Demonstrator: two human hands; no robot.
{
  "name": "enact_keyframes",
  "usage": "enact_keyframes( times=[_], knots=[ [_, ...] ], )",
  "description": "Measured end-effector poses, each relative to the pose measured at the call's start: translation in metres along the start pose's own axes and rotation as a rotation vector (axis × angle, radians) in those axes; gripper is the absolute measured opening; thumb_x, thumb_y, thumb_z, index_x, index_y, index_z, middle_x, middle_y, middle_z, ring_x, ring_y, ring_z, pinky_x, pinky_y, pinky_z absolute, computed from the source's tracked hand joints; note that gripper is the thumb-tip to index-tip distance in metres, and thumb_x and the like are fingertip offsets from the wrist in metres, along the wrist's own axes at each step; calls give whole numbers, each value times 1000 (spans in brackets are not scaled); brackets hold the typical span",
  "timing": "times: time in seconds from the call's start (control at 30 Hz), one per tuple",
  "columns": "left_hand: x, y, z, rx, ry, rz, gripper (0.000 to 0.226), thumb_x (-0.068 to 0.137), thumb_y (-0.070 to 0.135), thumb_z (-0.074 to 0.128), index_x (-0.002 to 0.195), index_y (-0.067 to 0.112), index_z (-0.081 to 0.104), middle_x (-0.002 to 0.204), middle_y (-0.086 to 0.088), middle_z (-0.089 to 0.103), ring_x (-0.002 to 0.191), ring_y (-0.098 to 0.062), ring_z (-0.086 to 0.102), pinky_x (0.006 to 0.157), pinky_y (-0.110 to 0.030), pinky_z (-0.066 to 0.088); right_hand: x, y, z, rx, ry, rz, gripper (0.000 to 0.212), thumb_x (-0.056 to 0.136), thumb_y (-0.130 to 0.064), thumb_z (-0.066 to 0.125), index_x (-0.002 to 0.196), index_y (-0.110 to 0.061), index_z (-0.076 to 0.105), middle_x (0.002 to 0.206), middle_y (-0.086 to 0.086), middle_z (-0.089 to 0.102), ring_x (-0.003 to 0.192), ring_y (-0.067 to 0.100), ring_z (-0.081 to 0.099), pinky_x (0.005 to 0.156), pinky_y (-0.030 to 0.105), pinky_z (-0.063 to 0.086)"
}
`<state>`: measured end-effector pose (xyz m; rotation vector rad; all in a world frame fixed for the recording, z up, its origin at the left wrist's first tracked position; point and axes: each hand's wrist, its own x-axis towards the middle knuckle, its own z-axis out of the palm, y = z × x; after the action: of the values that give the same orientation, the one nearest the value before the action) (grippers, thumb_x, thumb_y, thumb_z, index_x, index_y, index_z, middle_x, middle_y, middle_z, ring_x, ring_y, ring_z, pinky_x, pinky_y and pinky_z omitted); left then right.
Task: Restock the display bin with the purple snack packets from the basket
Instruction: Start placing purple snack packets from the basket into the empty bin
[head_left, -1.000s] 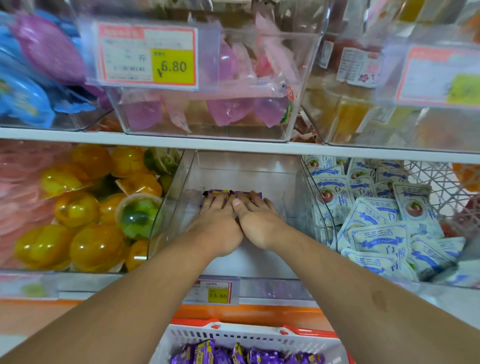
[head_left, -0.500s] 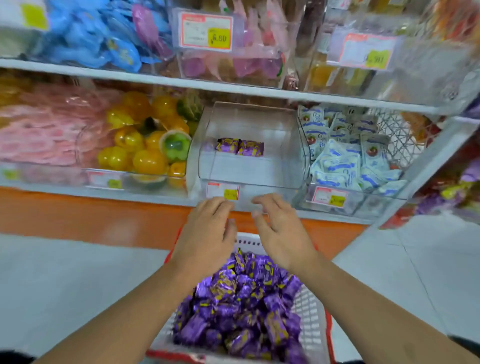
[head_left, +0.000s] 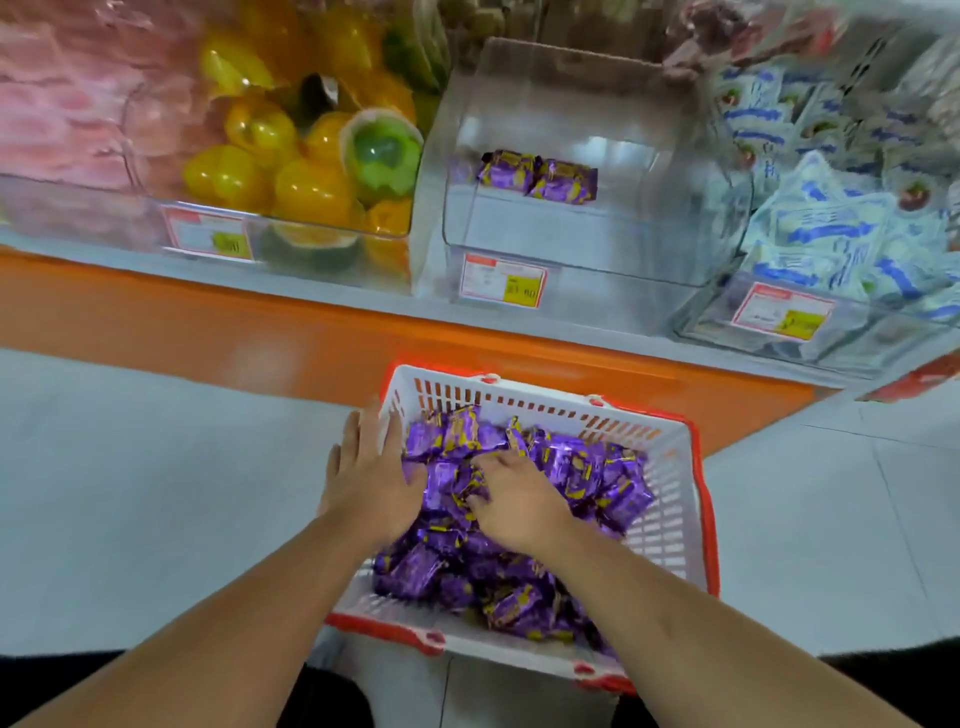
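Observation:
A white basket with a red rim (head_left: 670, 514) stands on the floor, heaped with several purple snack packets (head_left: 582, 467). My left hand (head_left: 366, 467) lies at the heap's left edge, fingers straight, thumb against the packets. My right hand (head_left: 511, 496) is down in the middle of the heap with its fingers curled into the packets. Above on the shelf stands the clear display bin (head_left: 582, 244), and two purple packets (head_left: 537, 176) lie at its back.
Left of the clear bin is a bin of yellow and green jelly cups (head_left: 291, 156). To its right lies a bin of white and blue sachets (head_left: 841, 223). An orange shelf base (head_left: 311, 338) runs behind the basket. Pale tiled floor (head_left: 156, 493) surrounds it.
Both hands have come out of the display bin, where they left two packets, and dropped to the basket. The view has tilted down with them.

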<state>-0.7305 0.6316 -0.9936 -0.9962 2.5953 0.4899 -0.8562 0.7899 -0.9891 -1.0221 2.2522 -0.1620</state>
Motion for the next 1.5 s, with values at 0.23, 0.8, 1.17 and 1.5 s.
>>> enact_keyframes(
  times=[0.23, 0.8, 1.17, 1.5],
  knots=[
    [1, 0, 8, 48, 88, 28, 85, 92, 69, 14, 164, 25, 0, 167, -5, -27, 155, -32, -18, 126, -51, 0, 30, 9, 29, -27, 17, 168, 59, 89, -36, 70, 137, -11, 48, 125, 12, 59, 120, 33, 55, 101, 45, 51],
    [-25, 97, -169, -649, -25, 215, 42, 102, 38, 42, 97, 7, 70, 96, -14, 71, 88, -34, 71, 86, -51, 57, -77, -20, -159, 139, 530, -288, 53, 73, -43, 86, 118, -30, 59, 105, -8, 62, 102, 16, 58, 93, 34, 49],
    [-65, 146, -218, -1148, -250, 485, 29, 91, 16, 76, 120, 15, 68, 115, -7, 74, 102, -29, 74, 83, -44, 63, -107, -17, -224, 543, 841, -40, 40, 83, -59, 74, 84, -22, 58, 60, -4, 58, 55, 6, 52, 56, 25, 40],
    [-29, 157, -215, -883, 199, 532, 57, 84, 22, 84, 130, 37, 55, 111, 15, 61, 81, -8, 71, 68, -36, 60, -101, -2, -257, 868, 584, 21, 42, 100, -32, 66, 86, 6, 53, 63, 20, 70, 50, 32, 68, 44, 24, 43]
  ],
)
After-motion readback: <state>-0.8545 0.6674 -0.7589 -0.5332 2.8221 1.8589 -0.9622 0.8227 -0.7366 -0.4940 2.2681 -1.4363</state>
